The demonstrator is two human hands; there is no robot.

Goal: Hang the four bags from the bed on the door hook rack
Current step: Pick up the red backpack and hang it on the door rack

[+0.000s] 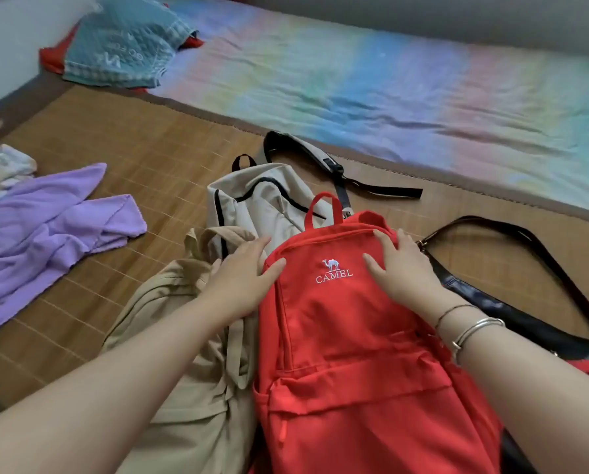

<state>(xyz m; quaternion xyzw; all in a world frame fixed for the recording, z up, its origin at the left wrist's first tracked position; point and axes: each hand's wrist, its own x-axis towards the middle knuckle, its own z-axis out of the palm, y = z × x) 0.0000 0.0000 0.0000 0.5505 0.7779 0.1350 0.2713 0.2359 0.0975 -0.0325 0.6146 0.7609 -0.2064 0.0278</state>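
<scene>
On the bed's bamboo mat, four bags lie bunched together right in front of me. Topmost is the red backpack, front side up with its white camel logo showing and its red top loop pointing away from me. My left hand lies open and flat at the pack's upper left edge, thumb on the red fabric, fingers reaching onto the cloth beside it. My right hand is open too, fingers spread and pressed on the upper right corner; two bangles sit on that wrist. Neither hand grips anything. Under my left arm lies the tan bag, touching the red one. Beyond both is the cream backpack with black trim, its strap flung toward the pastel sheet. At right, the dark shoulder bag is partly hidden under my right arm, its strap looping over the mat. A purple garment lies well apart at left.
</scene>
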